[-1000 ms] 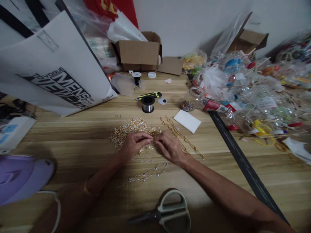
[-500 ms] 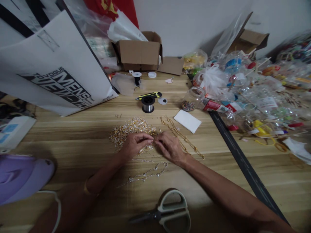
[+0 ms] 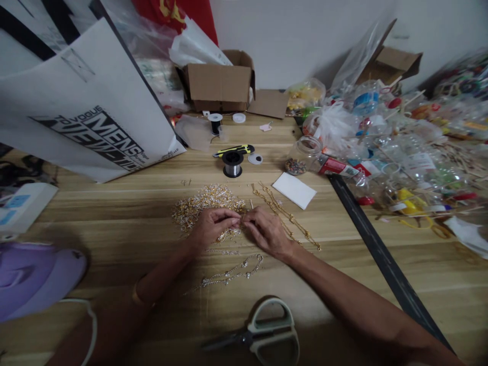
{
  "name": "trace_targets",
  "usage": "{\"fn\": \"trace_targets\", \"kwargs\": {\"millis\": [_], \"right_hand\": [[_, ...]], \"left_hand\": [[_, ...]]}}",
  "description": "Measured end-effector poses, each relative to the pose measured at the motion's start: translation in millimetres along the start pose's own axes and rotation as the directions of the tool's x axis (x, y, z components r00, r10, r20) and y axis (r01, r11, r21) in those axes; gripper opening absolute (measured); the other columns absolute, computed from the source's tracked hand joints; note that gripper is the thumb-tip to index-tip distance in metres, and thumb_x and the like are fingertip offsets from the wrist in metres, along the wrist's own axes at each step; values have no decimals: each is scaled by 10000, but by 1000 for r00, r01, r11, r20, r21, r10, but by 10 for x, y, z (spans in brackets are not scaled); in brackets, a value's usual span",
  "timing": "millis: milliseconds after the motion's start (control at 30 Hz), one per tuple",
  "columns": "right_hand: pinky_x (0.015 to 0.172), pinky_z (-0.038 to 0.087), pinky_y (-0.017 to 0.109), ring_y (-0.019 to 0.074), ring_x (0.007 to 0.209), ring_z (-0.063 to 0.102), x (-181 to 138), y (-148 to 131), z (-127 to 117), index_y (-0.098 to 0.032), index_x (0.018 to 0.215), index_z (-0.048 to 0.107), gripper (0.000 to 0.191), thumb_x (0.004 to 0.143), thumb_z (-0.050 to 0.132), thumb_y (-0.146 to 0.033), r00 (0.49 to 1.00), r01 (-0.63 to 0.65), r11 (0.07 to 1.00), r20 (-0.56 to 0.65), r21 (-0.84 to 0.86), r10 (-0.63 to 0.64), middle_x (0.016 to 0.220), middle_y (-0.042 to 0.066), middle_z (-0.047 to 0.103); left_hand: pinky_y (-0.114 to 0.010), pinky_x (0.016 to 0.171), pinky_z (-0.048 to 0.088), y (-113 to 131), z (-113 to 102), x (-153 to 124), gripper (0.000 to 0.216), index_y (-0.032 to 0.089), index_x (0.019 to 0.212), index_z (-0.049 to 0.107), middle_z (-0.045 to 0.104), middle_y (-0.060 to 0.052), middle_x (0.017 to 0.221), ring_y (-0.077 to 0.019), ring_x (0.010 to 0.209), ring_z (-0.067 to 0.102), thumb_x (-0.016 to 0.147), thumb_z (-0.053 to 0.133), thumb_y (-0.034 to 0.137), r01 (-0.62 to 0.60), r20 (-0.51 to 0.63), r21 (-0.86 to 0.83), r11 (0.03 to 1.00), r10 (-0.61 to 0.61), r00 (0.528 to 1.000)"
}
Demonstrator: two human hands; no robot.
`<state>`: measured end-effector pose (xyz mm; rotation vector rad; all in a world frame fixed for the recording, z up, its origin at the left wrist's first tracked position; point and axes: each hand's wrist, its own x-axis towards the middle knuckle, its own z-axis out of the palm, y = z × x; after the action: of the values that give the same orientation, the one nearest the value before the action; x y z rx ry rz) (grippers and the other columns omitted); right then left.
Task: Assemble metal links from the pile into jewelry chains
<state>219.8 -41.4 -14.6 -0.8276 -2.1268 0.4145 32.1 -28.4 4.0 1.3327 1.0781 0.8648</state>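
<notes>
My left hand and my right hand meet fingertip to fingertip over the wooden table. Both are pinched closed on a small gold piece that is too small to name. Just behind them lies a heap of gold and silver beads and findings. Gold bead chains run off to the right of my right hand. A finished silver bead chain lies below the hands, towards me.
Scissors lie at the near edge. A wire spool, a yellow box cutter, a bead jar and a white pad sit behind. A white printed bag, a cardboard box and a heap of plastic clutter ring the table.
</notes>
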Motion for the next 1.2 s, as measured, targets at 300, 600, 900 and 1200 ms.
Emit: {"fn": "trace_targets", "kwargs": {"millis": [300, 600, 900, 1200], "right_hand": [[684, 455, 270, 148, 775, 556, 9, -12, -8, -186, 934, 519, 88, 909, 443, -149, 1000, 4, 1000, -21, 2, -4, 839, 53, 599], [675, 448, 266, 149, 759, 552, 0, 6, 2, -183, 944, 520, 85, 918, 441, -170, 1000, 1, 1000, -8, -14, -1, 843, 56, 601], [681, 455, 275, 155, 773, 555, -18, 26, 18, -189, 964, 523, 94, 922, 439, -179, 1000, -7, 1000, 2, -10, 7, 857, 62, 601], [687, 452, 271, 150, 779, 551, -22, 24, 21, -179, 955, 524, 82, 917, 452, -168, 1000, -11, 1000, 11, -21, 11, 864, 60, 598]], "left_hand": [[-235, 640, 523, 29, -9, 3, 117, 134, 756, 706, 708, -25, 668, -141, 646, 649, 695, 669, 226, 4, 13, -10, 1000, -4, 1000], [-238, 637, 519, 13, 1, 0, 130, 129, 762, 700, 712, -28, 674, -149, 654, 655, 692, 671, 234, 4, 3, 7, 1000, -4, 1000], [-223, 648, 506, -33, -10, -14, 135, 133, 795, 699, 712, -28, 706, -144, 682, 651, 719, 664, 239, -26, 12, 23, 999, 26, 1000], [-217, 640, 476, -37, 8, -18, 113, 133, 782, 702, 708, -33, 730, -136, 684, 630, 721, 656, 217, -69, 24, 104, 992, 67, 997]]}}
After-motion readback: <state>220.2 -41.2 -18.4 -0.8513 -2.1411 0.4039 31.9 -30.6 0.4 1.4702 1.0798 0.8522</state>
